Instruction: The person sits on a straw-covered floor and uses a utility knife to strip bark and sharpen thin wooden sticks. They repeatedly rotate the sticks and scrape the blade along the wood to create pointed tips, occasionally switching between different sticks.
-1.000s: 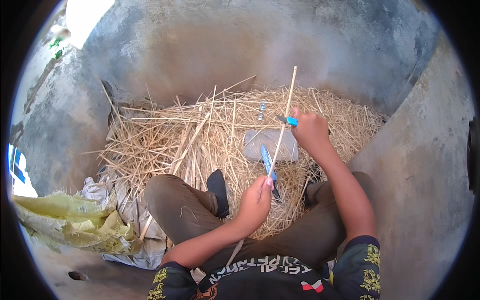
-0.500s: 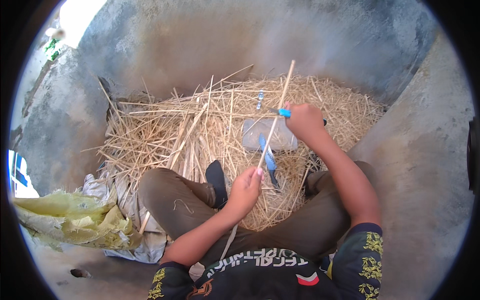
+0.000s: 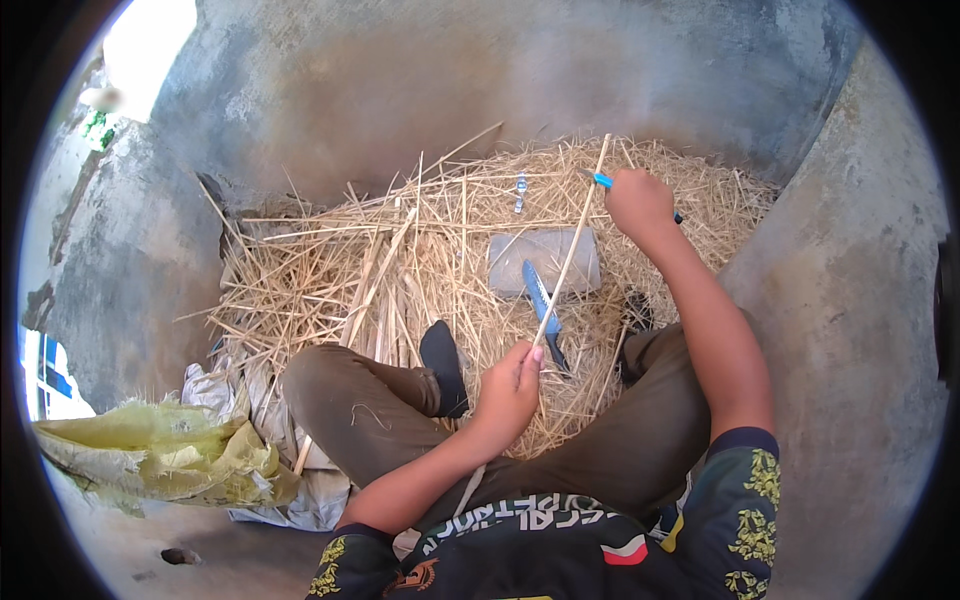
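Pale thin stick (image 3: 572, 256) runs up and right from the left-hand grip; left hand (image 3: 508, 395) is closed around its near end. Right hand (image 3: 642, 205) is wrapped around a blue-handled knife (image 3: 603, 181), blade across the stick near its far tip. Ahead of left grip: blue-bladed knife (image 3: 541, 300), partly over grey block (image 3: 507, 250). Loose straw (image 3: 700, 200) beyond, both sides. Yellow sack (image 3: 170, 450) well left of left grip.

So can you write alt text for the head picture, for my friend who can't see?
A person's left hand holds a thin pale stick; the right hand grips a small blue knife near the stick's far end. A blue-bladed knife lies partly over a grey block among straw-coloured strips.
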{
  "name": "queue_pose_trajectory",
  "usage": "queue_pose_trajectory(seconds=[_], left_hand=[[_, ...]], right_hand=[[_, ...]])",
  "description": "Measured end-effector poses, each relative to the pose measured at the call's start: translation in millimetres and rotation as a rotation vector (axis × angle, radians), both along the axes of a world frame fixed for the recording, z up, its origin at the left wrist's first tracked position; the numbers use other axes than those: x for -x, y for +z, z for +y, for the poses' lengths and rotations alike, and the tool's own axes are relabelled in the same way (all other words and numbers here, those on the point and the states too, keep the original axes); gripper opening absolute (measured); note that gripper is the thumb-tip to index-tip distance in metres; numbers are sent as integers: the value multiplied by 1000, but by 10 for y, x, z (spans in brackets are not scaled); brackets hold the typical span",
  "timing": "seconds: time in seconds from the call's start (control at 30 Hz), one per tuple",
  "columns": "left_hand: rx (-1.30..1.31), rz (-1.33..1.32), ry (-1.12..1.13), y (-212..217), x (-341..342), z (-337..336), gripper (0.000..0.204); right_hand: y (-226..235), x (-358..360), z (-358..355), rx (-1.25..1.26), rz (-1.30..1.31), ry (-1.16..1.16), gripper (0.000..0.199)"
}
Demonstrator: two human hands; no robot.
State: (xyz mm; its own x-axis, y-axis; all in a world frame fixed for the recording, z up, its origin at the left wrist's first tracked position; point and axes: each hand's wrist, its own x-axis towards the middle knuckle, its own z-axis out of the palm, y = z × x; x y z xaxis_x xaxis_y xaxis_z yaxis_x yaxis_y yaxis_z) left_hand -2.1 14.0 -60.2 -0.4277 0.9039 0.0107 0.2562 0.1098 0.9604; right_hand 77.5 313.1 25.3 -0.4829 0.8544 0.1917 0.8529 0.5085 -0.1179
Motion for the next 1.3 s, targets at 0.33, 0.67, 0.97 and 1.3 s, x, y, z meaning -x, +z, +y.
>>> queue_pose_trajectory(seconds=[0.33,0.67,0.97,1.3], left_hand=[[3,104,85,134,200,2,29],[42,175,-114,329,71,-203,26],[56,-230,-222,230,229,-85,31],[54,-637,-194,479,297,-112,26]], right_hand=[[-226,196,-736,-59,-11,363,26],[-19,-187,219,-16,24,-254,19],[141,-142,-45,83,155,-138,25],[292,-205,-631,8,295,123,24]])
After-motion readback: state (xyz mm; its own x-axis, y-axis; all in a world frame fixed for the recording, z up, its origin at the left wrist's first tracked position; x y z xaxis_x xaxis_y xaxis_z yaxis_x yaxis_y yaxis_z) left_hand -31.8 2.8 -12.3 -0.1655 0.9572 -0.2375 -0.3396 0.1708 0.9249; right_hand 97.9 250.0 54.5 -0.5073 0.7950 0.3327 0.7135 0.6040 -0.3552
